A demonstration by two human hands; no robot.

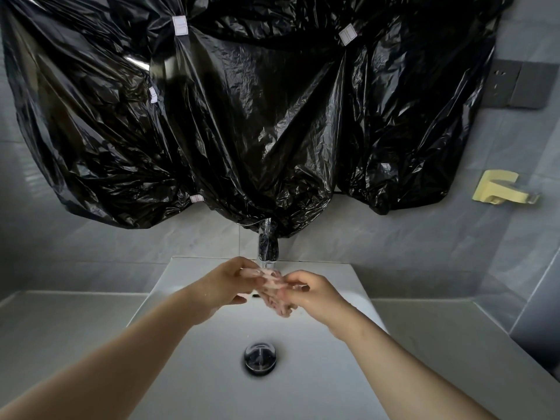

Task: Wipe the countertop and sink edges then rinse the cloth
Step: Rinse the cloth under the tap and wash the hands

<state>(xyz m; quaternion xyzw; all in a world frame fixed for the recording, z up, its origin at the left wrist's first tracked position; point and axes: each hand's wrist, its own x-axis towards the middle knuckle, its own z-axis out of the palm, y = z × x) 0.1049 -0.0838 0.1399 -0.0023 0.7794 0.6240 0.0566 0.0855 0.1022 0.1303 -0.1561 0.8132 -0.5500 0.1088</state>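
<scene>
A crinkled black plastic sheet (242, 116), stuck up with small white tape pieces (180, 25), covers most of the wall above and beyond both hands, with grey wall tiles (500, 253) around it. The grey bench (60, 322) runs out to either side of the hands, and the white sink (318, 374) lies directly under them. Both bare forearms reach forward from the near edge and converge over the basin. The left hand (228, 283) is turned inward with its fingers curled toward the right hand (309, 294), whose thumb lies on top and whose fingers bend downward. Between the two hands, touching both, is a pale wet mass (275, 298) blurred by running water; I cannot tell whether it is the cloth or only fingers, nor whether either hand grips anything. The chrome tap (268, 247) stands just beyond the hands, its stream landing where they meet. The round dark drain (260, 357) sits below the hands, nearer the person. A yellow wall holder (497, 187) and dark sockets (515, 83) lie well off beyond the right hand.
</scene>
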